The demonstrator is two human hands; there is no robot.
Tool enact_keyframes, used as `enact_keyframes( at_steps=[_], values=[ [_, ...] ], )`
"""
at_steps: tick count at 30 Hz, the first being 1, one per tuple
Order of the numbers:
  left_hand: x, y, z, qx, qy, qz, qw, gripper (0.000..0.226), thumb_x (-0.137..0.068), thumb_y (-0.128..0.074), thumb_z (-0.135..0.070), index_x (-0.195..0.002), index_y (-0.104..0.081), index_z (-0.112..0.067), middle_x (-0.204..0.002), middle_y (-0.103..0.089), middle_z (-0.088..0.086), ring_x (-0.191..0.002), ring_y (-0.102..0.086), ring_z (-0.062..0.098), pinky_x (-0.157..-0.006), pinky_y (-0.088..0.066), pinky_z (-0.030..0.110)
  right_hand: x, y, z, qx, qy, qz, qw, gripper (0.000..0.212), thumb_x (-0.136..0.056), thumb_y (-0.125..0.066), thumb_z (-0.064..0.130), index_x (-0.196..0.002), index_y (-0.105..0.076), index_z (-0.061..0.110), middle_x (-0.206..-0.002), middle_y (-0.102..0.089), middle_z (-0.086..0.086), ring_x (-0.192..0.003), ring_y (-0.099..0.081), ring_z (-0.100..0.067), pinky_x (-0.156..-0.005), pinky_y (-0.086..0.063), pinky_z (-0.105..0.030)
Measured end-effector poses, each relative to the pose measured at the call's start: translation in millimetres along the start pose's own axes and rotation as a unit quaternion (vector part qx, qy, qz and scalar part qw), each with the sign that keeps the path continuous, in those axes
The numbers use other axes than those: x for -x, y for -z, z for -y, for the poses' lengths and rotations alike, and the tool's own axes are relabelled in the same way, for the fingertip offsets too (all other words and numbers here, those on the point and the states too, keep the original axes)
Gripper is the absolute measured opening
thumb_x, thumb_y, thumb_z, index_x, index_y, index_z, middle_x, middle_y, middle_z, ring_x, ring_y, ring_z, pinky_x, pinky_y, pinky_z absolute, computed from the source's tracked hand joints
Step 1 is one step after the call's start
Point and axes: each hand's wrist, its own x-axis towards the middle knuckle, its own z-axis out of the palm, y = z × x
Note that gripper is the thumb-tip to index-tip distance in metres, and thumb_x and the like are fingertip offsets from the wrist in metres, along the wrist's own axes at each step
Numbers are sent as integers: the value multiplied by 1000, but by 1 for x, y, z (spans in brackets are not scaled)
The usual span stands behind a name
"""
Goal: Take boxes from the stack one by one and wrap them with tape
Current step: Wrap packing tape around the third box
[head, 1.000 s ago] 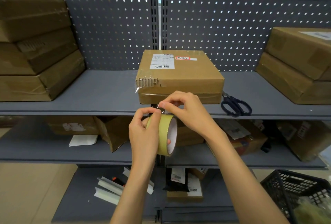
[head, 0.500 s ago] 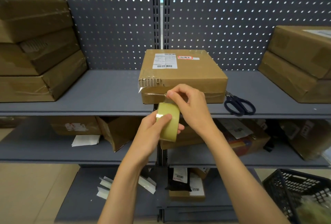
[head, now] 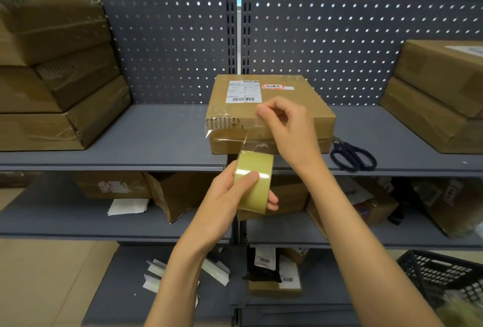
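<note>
A flat brown cardboard box [head: 311, 107] with a white shipping label and a red-edged sticker lies in the middle of the top grey shelf [head: 156, 141]. Its front left edge is torn, showing corrugation. My left hand [head: 230, 196] grips a roll of yellowish clear tape [head: 253, 182] just below the shelf's front edge. My right hand [head: 287, 128] pinches the free end of the tape over the box's front edge. A short clear strip [head: 247, 143] stretches from the roll up to those fingers.
Black-handled scissors [head: 352, 156] lie right of the box. Stacks of taped brown boxes stand at the left [head: 55, 78] and right [head: 439, 96] of the shelf. Lower shelves hold loose boxes and papers. A black plastic crate [head: 441, 279] sits at the bottom right.
My right hand has risen from the roll to the box's front edge, pulling out a strip of tape. The left hand has turned the roll and lifted it toward the shelf.
</note>
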Motion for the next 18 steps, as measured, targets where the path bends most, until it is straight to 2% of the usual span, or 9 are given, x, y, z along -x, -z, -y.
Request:
enact_keyframes(
  at_steps=[4,7,9,13,18],
  values=[
    [-4,4,1,-6,36,-48,998,22,-100,-41,-16,-111,-54,-2,-70,-69,13,-63,-68,23,-66,-57,33,5,-8,0,17,12,19,1000,19,-95,-56,17,-84,-68,6,-81,-67,-1,-80,-60,-12,-74,-47,-26],
    [-9,7,2,2,91,-65,994,21,-101,-42,-21,-101,-57,-7,-68,-70,11,-60,-67,21,-62,-57,32,6,-16,13,-5,50,0,999,20,-95,-55,14,-82,-66,3,-80,-66,-5,-78,-60,-16,-73,-46,-32],
    [-6,6,6,15,128,-75,989,25,-100,-45,-28,-92,-59,-9,-64,-68,8,-55,-65,17,-56,-54,28,0,-16,23,-6,82,-1,997,20,-94,-56,15,-81,-65,3,-78,-65,-5,-76,-57,-14,-71,-45,-26],
    [-3,5,7,7,107,-102,989,27,-98,-46,-31,-93,-59,-8,-62,-68,8,-54,-67,17,-54,-54,25,-19,-12,24,4,71,22,997,18,-94,-58,17,-85,-69,6,-80,-65,2,-79,-57,-6,-72,-43,-14],
    [-1,2,-12,46,81,-97,991,30,-99,-44,-34,-98,-56,-7,-60,-66,9,-50,-65,20,-54,-56,27,-39,-18,17,-11,48,5,999,17,-92,-60,20,-84,-70,9,-78,-65,9,-77,-59,-6,-71,-45,-17]
  ],
)
